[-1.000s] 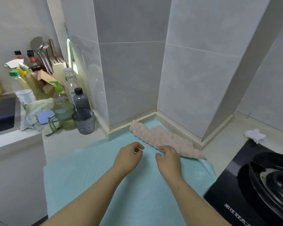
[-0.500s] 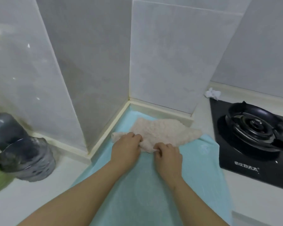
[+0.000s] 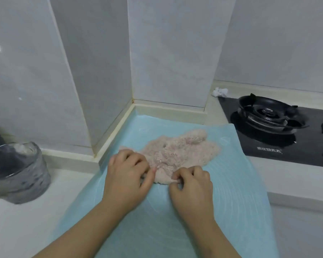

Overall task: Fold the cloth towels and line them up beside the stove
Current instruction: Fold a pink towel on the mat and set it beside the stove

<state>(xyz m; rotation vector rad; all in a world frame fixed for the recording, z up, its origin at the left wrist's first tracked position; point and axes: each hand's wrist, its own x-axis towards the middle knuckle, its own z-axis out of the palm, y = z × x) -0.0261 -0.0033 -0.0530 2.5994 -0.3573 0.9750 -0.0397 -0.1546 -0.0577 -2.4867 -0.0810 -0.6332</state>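
A fluffy pinkish-beige cloth towel (image 3: pixel 181 149) lies crumpled on a light blue mat (image 3: pixel 231 192) spread over the counter, left of the black stove (image 3: pixel 280 131). My left hand (image 3: pixel 129 174) grips the towel's near left edge with curled fingers. My right hand (image 3: pixel 191 185) pinches the near edge just to the right of it. Both hands sit at the towel's front side, close together.
A grey translucent cup (image 3: pixel 17 172) stands on the white counter at the left. A crumpled white tissue (image 3: pixel 220 92) lies behind the stove's corner. Tiled walls form a corner right behind the mat. The counter's front edge runs below the stove.
Both hands went from beside the towel to gripping its near edge and have drawn it toward me into a bunch. The view swung right and closer, and the bottles at the left dropped out.
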